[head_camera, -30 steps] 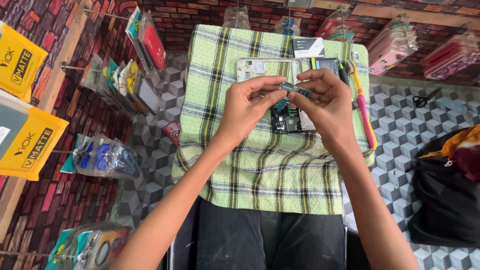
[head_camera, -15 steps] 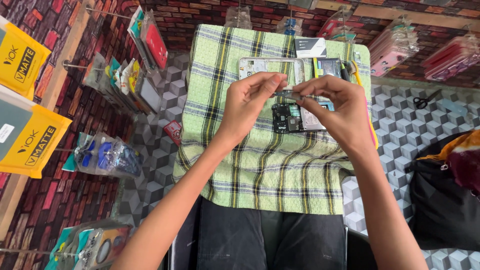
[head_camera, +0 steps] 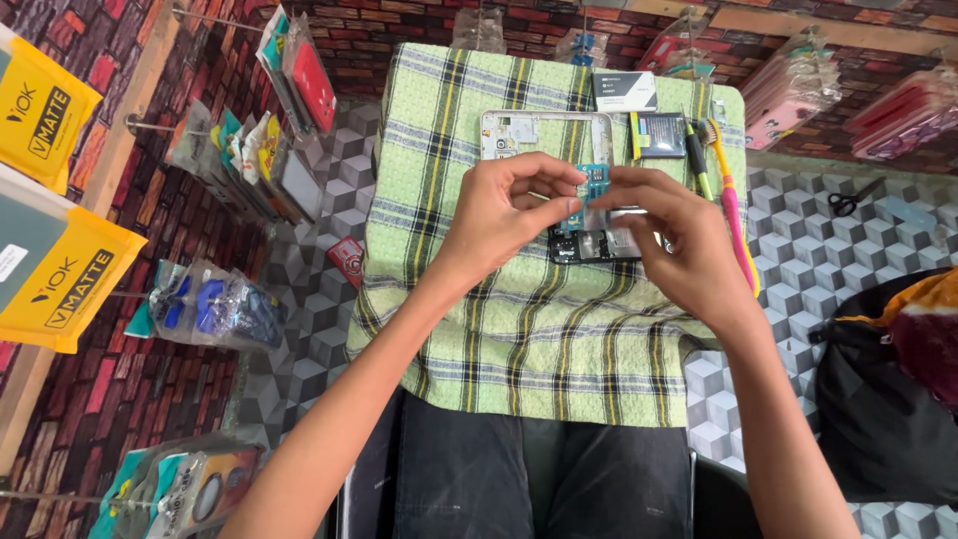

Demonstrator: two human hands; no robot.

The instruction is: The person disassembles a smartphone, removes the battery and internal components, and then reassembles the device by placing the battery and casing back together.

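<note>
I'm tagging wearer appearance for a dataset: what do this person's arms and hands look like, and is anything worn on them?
Both arms are bare to the frame's edge: no sleeves, gloves, watch or rings show. The left hand and right hand are slim with short nails. Dark trousers cover the lap.

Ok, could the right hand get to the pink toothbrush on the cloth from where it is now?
Probably yes. The pink toothbrush lies uncovered on the checked cloth just beside the right hand. But that hand is pinching the small blue circuit board with the left hand.
</note>
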